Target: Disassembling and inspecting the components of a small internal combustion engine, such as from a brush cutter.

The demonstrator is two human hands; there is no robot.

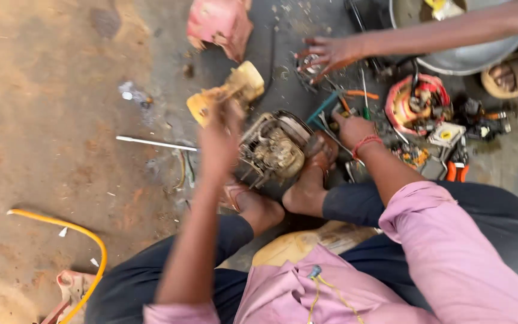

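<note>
Sitting on the floor (pixel 43 120), both feet pin the grimy small engine (pixel 273 149) at 12 so it can't slide. Left hand (pixel 220 135) blurs over its 9 o'clock side, by a yellowed housing (pixel 229 91); grip unclear. Right hand (pixel 352 129) rests curled among screwdrivers (pixel 355 96) at 1, holding nothing obvious. Farther off, another person's hand (pixel 325 55) spreads over parts.

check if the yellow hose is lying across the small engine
No, the yellow hose curves over the bare ground at the lower left, well apart from the small engine by the person's feet.
</note>
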